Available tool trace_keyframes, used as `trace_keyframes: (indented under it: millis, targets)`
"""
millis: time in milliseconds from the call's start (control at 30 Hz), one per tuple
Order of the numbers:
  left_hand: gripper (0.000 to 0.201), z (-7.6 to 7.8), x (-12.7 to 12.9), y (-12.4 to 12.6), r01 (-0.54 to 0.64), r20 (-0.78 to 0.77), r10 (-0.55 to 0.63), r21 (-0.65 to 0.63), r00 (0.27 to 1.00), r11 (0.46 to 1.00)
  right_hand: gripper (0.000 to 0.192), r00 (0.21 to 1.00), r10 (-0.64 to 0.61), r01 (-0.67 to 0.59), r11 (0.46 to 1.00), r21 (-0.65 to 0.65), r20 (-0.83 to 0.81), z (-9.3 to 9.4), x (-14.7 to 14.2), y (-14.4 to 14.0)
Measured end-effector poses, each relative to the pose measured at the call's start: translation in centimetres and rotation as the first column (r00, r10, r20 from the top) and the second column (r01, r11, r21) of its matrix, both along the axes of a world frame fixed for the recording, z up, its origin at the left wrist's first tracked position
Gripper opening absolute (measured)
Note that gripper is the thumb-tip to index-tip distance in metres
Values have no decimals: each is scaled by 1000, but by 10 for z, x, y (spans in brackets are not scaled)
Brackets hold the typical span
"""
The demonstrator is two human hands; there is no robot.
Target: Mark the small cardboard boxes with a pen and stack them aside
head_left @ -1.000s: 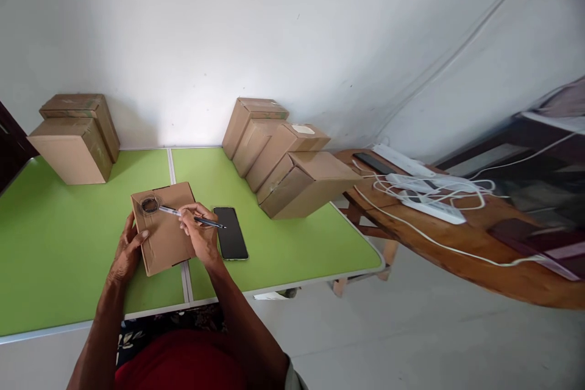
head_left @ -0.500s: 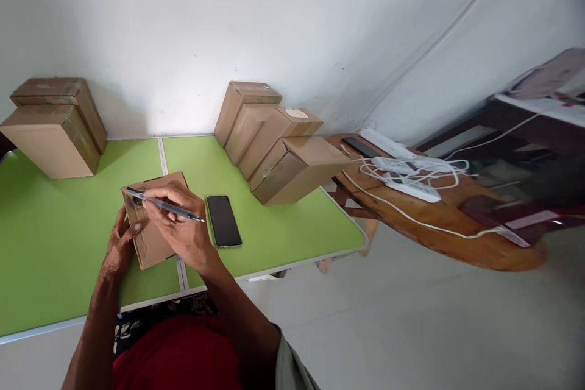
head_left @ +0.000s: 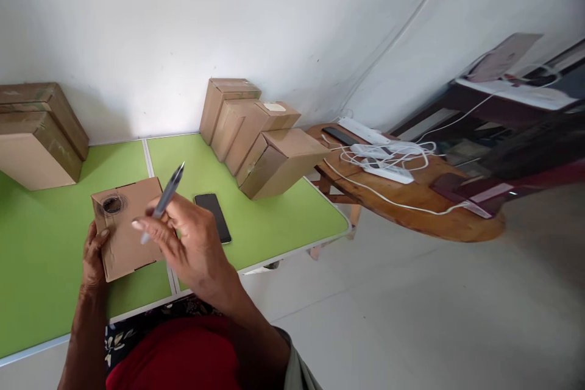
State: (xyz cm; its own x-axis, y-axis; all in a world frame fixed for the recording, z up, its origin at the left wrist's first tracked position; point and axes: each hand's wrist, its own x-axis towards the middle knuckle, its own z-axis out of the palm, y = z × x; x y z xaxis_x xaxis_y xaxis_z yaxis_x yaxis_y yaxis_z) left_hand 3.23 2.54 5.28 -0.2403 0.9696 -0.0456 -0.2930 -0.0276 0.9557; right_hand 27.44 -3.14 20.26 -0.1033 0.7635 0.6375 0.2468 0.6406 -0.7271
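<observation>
My left hand (head_left: 94,256) grips the left edge of a small brown cardboard box (head_left: 128,241), its thumb on the top face and the other fingers mostly hidden. A dark round hole or mark (head_left: 112,204) ringed by pen scribbles shows near the box's upper left corner. Above the box's right side, my right hand (head_left: 189,244) holds a grey pen (head_left: 167,195) between thumb and fingers. One pointed end of the pen is up, toward the wall, and the pen is clear of the box. A black smartphone (head_left: 214,213) lies on the green table, partly behind my right hand.
Several cardboard boxes (head_left: 281,158) stand in a row at the back right of the green table (head_left: 292,225). More boxes (head_left: 41,140) stand at the left. A wooden table (head_left: 397,207) on the right carries tangled white cables and power strips (head_left: 388,172).
My right hand has lifted off the box and drawn back toward me, turning the pen over so it tilts up. The dark round spot is now uncovered. The view has shifted right.
</observation>
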Motion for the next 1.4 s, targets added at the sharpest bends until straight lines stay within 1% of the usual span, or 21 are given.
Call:
trace_keyframes:
  millis: [67, 100, 133, 167, 233, 300, 367, 467, 567, 667, 767, 800, 833, 900, 933, 967, 1000, 1067, 1200, 1300, 1400]
  targets:
    - [61, 2, -1, 2, -53, 18, 53, -15, 998, 998, 22, 994, -92, 103, 972, -211, 60, -13, 12, 13]
    - [60, 2, 0, 3, -81, 26, 82, -17, 996, 997, 22, 977, -152, 194, 928, -319, 151, -22, 16, 21]
    - [59, 3, 0, 5, -108, 31, 108, -16, 994, 994, 23, 936, -198, 307, 862, -404, 290, -32, 18, 30]
    - [59, 4, 1, 6, -131, 35, 131, -15, 991, 991, 25, 875, -194, 409, 786, -464, 443, -42, 17, 39]
    - [60, 4, 2, 8, -163, 34, 164, -16, 986, 986, 27, 752, -78, 531, 659, -532, 654, -61, 10, 53]
    - [61, 4, 2, 10, -184, 28, 185, -17, 982, 983, 28, 700, 5, 569, 602, -561, 714, -78, 0, 61]
    - [60, 3, 1, 11, -194, 21, 195, -18, 981, 981, 33, 686, 20, 583, 583, -566, 727, -89, -10, 63]
    - [59, 1, -1, 12, -200, 10, 201, -22, 980, 979, 40, 666, 30, 597, 577, -557, 746, -98, -15, 63]
    - [59, 0, -2, 13, -208, -1, 208, -34, 978, 978, 39, 654, 43, 595, 587, -549, 755, -98, -14, 62]
    - [60, 1, -1, 12, -210, -3, 210, -40, 978, 977, 29, 651, 34, 591, 604, -534, 758, -95, -7, 55]
    - [60, 3, 1, 11, -206, -3, 206, -42, 979, 978, 32, 630, -54, 629, 622, -467, 775, -93, 7, 42]
    - [60, 3, 1, 11, -202, -4, 203, -43, 979, 978, 38, 605, -117, 671, 607, -425, 787, -94, 14, 38]
    - [60, 4, 2, 10, -199, -3, 199, -44, 980, 979, 46, 572, -186, 723, 574, -385, 799, -96, 21, 33]
    - [61, 5, 3, 10, -196, -4, 196, -45, 981, 980, 61, 512, -286, 814, 462, -352, 810, -102, 36, 27]
    - [61, 5, 3, 10, -197, -4, 197, -46, 980, 979, 64, 509, -306, 834, 406, -374, 804, -106, 43, 26]
    - [62, 5, 3, 10, -198, -5, 198, -47, 980, 979, 65, 532, -309, 832, 365, -418, 789, -110, 49, 25]
    - [62, 5, 3, 11, -198, -6, 198, -50, 980, 979, 65, 566, -307, 816, 342, -466, 765, -114, 54, 26]
    - [65, 5, 2, 11, -191, -12, 191, -59, 982, 980, 67, 633, -307, 772, 329, -544, 711, -122, 62, 30]
    - [70, 3, 1, 11, -181, -32, 179, -73, 983, 981, 78, 712, -331, 702, 334, -629, 619, -132, 71, 40]
    - [71, 1, 1, 11, -179, -44, 176, -81, 983, 980, 63, 795, -350, 603, 367, -708, 496, -141, 74, 41]
    - [72, -1, 1, 10, -178, -44, 175, -84, 984, 980, 44, 885, -348, 445, 440, -780, 309, -149, 77, 34]
